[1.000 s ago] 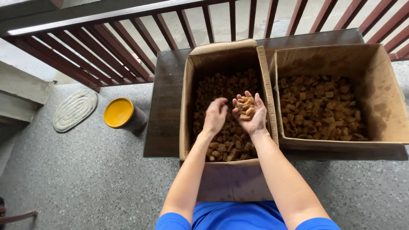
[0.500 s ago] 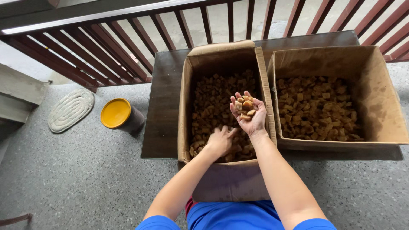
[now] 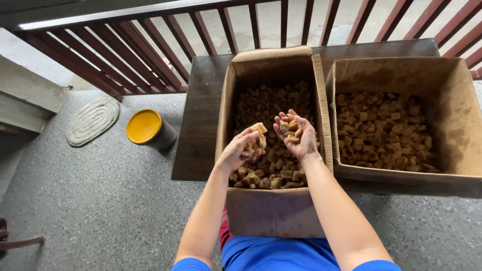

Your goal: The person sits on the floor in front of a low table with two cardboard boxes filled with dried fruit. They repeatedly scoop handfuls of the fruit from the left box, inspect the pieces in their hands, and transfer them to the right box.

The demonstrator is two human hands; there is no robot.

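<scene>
Two open cardboard boxes stand side by side on a dark low table [image 3: 198, 125]. The left box [image 3: 271, 211] and the right box [image 3: 454, 115] both hold many small brown cubes. Above the left box, my right hand [image 3: 296, 138] is cupped palm up with several brown cubes [image 3: 291, 126] lying in it. My left hand [image 3: 241, 150] hovers just left of it, fingers closed around a few light brown pieces [image 3: 258, 135] lifted from the pile.
A dark bucket with a yellow lid [image 3: 145, 128] stands on the speckled floor left of the table. An oval woven mat [image 3: 93, 119] lies farther left. A dark red wooden railing [image 3: 165, 45] runs behind the table and boxes.
My left hand dipped into the left box's pile, then rose with a few pieces toward the right hand. My right hand stayed cupped over the box.
</scene>
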